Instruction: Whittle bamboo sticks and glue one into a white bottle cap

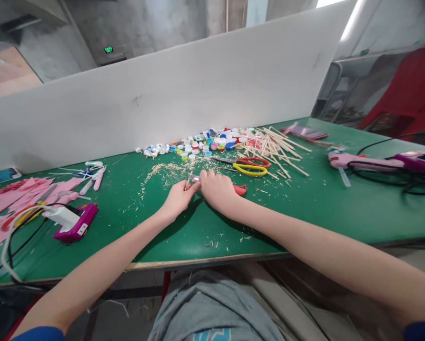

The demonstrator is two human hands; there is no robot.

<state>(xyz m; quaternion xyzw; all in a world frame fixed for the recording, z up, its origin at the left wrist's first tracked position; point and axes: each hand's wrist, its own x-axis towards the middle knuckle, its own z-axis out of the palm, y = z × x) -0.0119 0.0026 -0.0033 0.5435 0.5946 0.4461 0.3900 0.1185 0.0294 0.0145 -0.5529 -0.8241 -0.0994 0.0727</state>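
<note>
Both hands meet over the middle of the green table [304, 208]. My left hand [178, 199] is closed, pinching a thin wooden stick [188, 181] between fingers and thumb. My right hand [217, 190] is closed round a red-handled cutter [239, 189], whose metal blade [194, 178] rests against the stick. Pale wood shavings [162, 173] lie scattered just beyond the hands.
A pile of wooden sticks [276, 144] and coloured bottle caps [205, 142] lies at the back, with red-and-yellow scissors [251, 166]. A pink glue gun [361, 162] with black cables is at the right. A magenta device [77, 225], pink paper pieces [27, 194] and white cables are at the left.
</note>
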